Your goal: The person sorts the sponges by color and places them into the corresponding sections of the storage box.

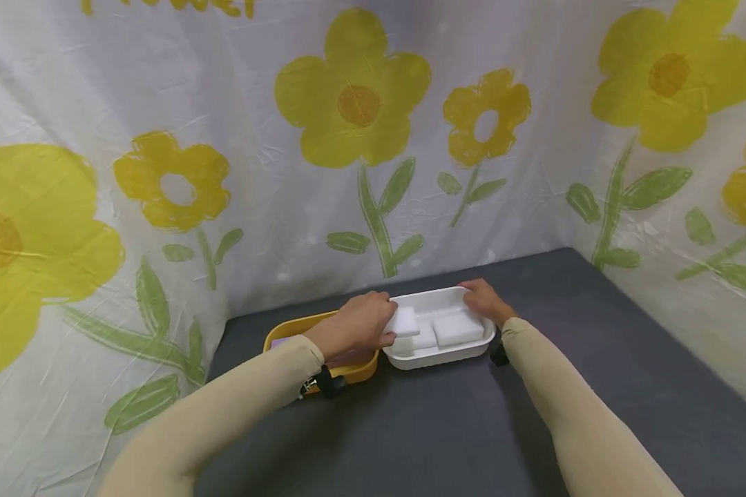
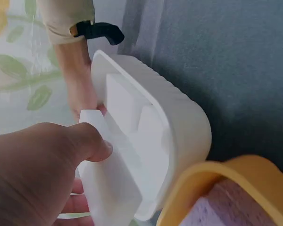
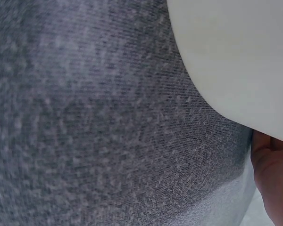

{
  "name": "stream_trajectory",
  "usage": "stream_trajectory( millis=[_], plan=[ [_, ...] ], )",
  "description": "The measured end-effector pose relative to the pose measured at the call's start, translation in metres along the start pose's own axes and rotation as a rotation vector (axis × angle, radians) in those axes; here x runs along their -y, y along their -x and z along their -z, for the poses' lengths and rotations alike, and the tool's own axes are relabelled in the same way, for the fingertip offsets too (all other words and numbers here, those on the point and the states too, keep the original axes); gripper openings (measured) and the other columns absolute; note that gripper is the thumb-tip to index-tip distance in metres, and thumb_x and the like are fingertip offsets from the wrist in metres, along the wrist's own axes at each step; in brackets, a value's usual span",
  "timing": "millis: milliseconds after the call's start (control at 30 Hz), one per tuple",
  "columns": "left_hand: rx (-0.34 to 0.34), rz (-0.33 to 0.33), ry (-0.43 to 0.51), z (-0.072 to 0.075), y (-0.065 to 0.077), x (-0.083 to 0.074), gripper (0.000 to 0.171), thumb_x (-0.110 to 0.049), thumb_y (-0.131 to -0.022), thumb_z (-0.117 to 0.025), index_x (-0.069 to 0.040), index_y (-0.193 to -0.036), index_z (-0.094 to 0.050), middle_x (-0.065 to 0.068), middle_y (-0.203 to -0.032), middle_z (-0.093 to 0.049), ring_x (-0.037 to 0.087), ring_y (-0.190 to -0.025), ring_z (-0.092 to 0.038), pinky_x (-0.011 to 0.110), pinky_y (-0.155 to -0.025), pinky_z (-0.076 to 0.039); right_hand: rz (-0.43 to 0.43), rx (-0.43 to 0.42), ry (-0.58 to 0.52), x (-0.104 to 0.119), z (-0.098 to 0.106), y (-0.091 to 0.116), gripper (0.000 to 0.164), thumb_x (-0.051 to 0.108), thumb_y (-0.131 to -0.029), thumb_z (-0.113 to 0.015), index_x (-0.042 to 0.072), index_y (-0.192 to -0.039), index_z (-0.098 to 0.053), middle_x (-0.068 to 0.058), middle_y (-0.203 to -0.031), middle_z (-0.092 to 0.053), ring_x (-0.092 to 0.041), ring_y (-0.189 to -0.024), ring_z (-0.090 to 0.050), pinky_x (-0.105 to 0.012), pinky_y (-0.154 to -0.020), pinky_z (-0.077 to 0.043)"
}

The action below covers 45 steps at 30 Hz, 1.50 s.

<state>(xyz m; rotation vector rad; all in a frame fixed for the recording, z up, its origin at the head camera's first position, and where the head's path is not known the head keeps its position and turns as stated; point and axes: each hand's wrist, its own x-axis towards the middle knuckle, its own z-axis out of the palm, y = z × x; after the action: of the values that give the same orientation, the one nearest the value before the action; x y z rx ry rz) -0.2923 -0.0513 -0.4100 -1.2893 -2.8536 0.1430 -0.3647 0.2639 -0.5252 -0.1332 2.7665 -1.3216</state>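
In my left hand (image 1: 359, 322) I pinch a white sponge block (image 2: 111, 186), thumb on one face and fingers behind it. The block is held over the left side of a white plastic tub (image 1: 438, 359). Inside that tub lie further white blocks (image 1: 458, 327), pale and smooth. My right hand (image 1: 488, 302) grips the tub's far right rim; in the right wrist view its fingers (image 3: 269, 148) are partly hidden by the tub. Left of it stands a yellow tub (image 1: 362, 373), partly covered by my left hand and wrist, with purple speckled sponge blocks (image 2: 238, 205) inside.
Both tubs stand side by side on a dark grey cloth-covered table (image 1: 423, 428). A white curtain (image 1: 255, 228) with printed yellow flowers hangs close behind the tubs and along both sides. Dark bands (image 1: 329, 382) are strapped round the wrists.
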Motion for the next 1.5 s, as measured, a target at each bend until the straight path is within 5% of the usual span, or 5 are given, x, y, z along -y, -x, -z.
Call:
stream_trajectory(
  millis=[367,767,1100,1500],
  plan=[
    [0.097,0.040,0.075,-0.038,-0.038,-0.007,0.038,-0.036,-0.100,-0.077,-0.005,-0.122,-0.074,0.011,-0.115,-0.071,0.021,-0.100,-0.066,0.038,-0.086,-0.059,-0.007,-0.018,0.031,-0.003,-0.006,-0.001,0.057,-0.002,-0.094,-0.040,-0.017,-0.145,-0.059,-0.034,-0.142,-0.066,-0.044,-0.126,-0.066,-0.057,-0.114,-0.051],
    [0.065,0.120,0.053,-0.071,-0.032,-0.004,0.041,-0.039,-0.097,-0.080,-0.003,-0.115,-0.074,0.011,-0.108,-0.073,0.024,-0.103,-0.069,0.038,-0.095,-0.058,0.025,0.011,0.028,0.009,-0.019,-0.010,0.056,-0.002,-0.092,-0.040,-0.016,-0.141,-0.062,-0.033,-0.138,-0.069,-0.042,-0.121,-0.067,-0.054,-0.110,-0.053],
    [-0.115,0.190,0.051,-0.076,-0.022,-0.004,0.054,-0.042,-0.105,-0.066,-0.006,-0.145,-0.065,0.014,-0.140,-0.070,0.034,-0.126,-0.067,0.049,-0.110,-0.055,-0.002,0.053,0.020,0.012,-0.014,-0.013,0.060,0.000,-0.095,-0.037,-0.016,-0.150,-0.054,-0.035,-0.148,-0.062,-0.045,-0.133,-0.062,-0.057,-0.117,-0.048],
    [-0.303,0.315,0.156,-0.076,0.017,0.011,0.051,-0.039,-0.109,-0.060,-0.004,-0.145,-0.067,0.017,-0.141,-0.070,0.039,-0.133,-0.065,0.056,-0.114,-0.051,0.020,0.087,0.010,-0.018,-0.004,-0.001,0.060,-0.002,-0.093,-0.038,-0.020,-0.149,-0.051,-0.038,-0.145,-0.062,-0.046,-0.125,-0.064,-0.053,-0.106,-0.054]
  ],
)
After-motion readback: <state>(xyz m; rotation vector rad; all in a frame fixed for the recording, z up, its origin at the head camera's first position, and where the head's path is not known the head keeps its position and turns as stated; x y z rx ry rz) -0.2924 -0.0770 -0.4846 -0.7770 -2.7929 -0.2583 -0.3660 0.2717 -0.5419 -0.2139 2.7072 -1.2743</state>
